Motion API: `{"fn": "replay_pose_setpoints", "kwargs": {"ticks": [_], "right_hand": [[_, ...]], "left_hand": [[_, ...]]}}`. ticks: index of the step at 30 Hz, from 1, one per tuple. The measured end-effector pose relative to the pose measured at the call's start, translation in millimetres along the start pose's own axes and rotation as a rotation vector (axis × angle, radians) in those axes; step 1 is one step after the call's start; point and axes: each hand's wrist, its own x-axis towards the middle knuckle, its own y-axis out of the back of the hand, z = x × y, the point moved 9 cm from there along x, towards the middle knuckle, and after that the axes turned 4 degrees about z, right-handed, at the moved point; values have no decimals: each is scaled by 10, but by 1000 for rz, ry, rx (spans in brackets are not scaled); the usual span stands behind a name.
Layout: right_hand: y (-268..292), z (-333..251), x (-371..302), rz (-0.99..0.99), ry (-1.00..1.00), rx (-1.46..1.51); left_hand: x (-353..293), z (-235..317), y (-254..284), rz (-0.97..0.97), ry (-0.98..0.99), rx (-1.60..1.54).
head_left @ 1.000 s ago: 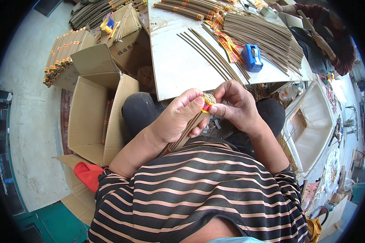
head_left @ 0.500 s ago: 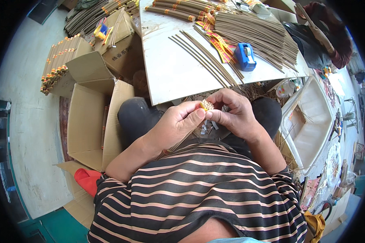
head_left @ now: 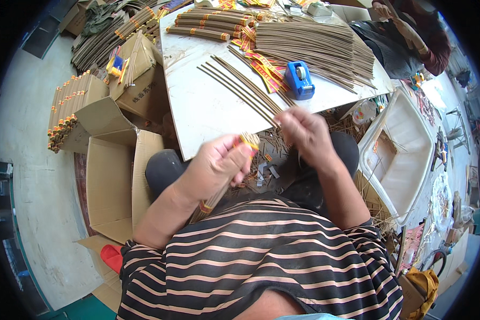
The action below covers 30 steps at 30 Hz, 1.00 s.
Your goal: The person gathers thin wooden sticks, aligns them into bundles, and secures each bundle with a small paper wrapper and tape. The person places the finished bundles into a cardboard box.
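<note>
My left hand (head_left: pixel 216 164) is closed around a bundle of brown incense sticks (head_left: pixel 216 197). A yellow and red paper band wraps the bundle's upper end, where the pale stick tips face up. The lower part slants down toward my striped shirt. My right hand (head_left: pixel 307 136) is off the bundle, at the table's near edge, beside the ends of a few loose incense sticks (head_left: pixel 239 92). Its fingers look curled but are smeared by motion, so whether they touch a stick is unclear. Red and yellow paper labels (head_left: pixel 265 72) and a blue tape dispenser (head_left: pixel 300 81) lie just beyond.
On the white table (head_left: pixel 189 114) are a large heap of loose sticks (head_left: pixel 314 48) and banded bundles (head_left: pixel 200 33). An open cardboard box (head_left: pixel 109 181) stands at left, near stacked bundles (head_left: pixel 69 109). A white tub (head_left: pixel 410 154) is at right. Another person's hand (head_left: pixel 408 32) shows far right.
My right hand has left the bundle and moved up toward the loose sticks at the table edge. My left hand has shifted left with the bundle. The view has shifted slightly.
</note>
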Motion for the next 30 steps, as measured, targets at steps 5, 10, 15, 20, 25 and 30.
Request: {"fn": "replay_pose_setpoints", "kwargs": {"ticks": [5, 10, 15, 20, 25, 30], "right_hand": [[1127, 350, 663, 517, 149, -887], [1297, 900, 1125, 349, -192, -591], [1254, 1013, 1145, 279, -408, -497], [1288, 1134, 1117, 278, -430, -311], [1264, 1093, 1102, 322, -382, -90], [1242, 890, 974, 430, -284, 33]], "left_hand": [[618, 461, 5, 18, -137, 10], [1551, 592, -184, -102, -183, -90], [2456, 395, -203, -134, -51, -250], [3077, 32, -297, -199, 115, -345], [3217, -59, -331, -214, 95, -373], [3185, -3, -337, -155, 31, -279]]}}
